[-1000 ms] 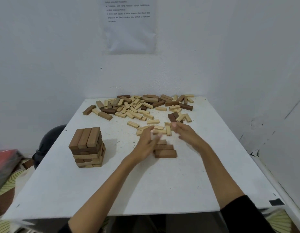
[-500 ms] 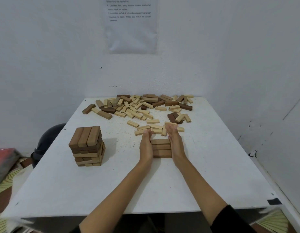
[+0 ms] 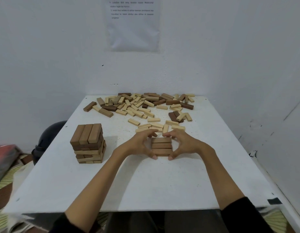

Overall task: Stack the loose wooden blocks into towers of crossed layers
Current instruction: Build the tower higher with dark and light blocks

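Status: one tower done, second barely begun.

The first tower (image 3: 87, 143) stands on the left half of the tabletop (image 3: 145, 185). It has several crossed layers of dark and pale blocks, capped by three dark blocks running away from us. It looks upright, though a few lower pale blocks sit slightly out of line.

Second tower: a three-block layer (image 3: 161, 146) of dark blocks lies mid-tabletop, long sides across our view, the blocks touching side by side. We see one layer only, with nothing crossed on top yet.

Grip: the left hand (image 3: 139, 144) and right hand (image 3: 183, 143) both cup this layer, fingers curled over its far edge, thumbs pressed at its near corners. Each grip is narrow and closed on the layer. We judge this to be squaring up the base, not lifting it.

Remaining: the loose blocks (image 3: 142, 106) lie in a wide scatter along the far end of the tabletop, mostly pale with some dark. A few pale ones lie just beyond the fingers. By our estimate most of the blocks are unstacked, so well under half the task is done. The next layer must go crosswise on the base.
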`<move>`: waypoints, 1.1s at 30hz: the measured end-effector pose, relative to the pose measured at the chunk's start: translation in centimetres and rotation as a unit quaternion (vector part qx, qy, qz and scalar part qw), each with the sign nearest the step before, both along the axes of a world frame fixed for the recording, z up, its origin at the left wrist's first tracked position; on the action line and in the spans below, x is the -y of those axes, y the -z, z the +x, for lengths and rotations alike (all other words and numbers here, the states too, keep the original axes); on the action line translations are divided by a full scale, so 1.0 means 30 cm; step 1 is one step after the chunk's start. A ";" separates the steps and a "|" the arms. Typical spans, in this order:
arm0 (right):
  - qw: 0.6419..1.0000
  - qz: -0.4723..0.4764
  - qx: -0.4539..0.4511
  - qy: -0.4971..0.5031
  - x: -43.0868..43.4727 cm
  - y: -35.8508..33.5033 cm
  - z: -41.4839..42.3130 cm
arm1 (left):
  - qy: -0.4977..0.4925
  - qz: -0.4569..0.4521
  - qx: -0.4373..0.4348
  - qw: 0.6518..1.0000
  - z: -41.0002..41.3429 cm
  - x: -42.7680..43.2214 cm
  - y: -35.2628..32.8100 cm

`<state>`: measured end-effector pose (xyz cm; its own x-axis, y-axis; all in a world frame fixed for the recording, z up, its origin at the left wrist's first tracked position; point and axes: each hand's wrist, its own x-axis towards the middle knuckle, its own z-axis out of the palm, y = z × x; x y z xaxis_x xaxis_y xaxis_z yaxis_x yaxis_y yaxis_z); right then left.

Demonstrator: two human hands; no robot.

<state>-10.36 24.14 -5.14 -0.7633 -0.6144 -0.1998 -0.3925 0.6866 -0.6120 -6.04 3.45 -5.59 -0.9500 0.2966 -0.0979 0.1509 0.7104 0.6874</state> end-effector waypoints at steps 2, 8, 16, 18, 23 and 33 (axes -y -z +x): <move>1.000 -0.017 -0.002 0.000 0.010 0.005 0.007 | -0.002 -0.001 -0.010 1.000 -0.002 0.002 0.003; 0.992 -0.114 0.051 0.031 0.001 0.004 0.025 | -0.034 0.077 -0.012 0.996 0.026 -0.005 0.001; 0.832 -0.468 0.158 0.253 0.110 0.052 0.099 | -0.195 0.383 0.042 0.902 0.097 -0.148 -0.030; 0.830 -0.471 0.155 0.257 0.133 0.042 0.115 | -0.210 0.416 0.064 0.882 0.089 -0.177 -0.019; 0.816 -0.487 0.158 0.269 0.161 0.055 0.106 | -0.273 0.455 0.071 0.845 0.062 -0.190 0.032; 0.828 -0.471 0.161 0.258 0.149 0.073 0.092 | -0.281 0.428 0.025 0.858 0.067 -0.210 0.019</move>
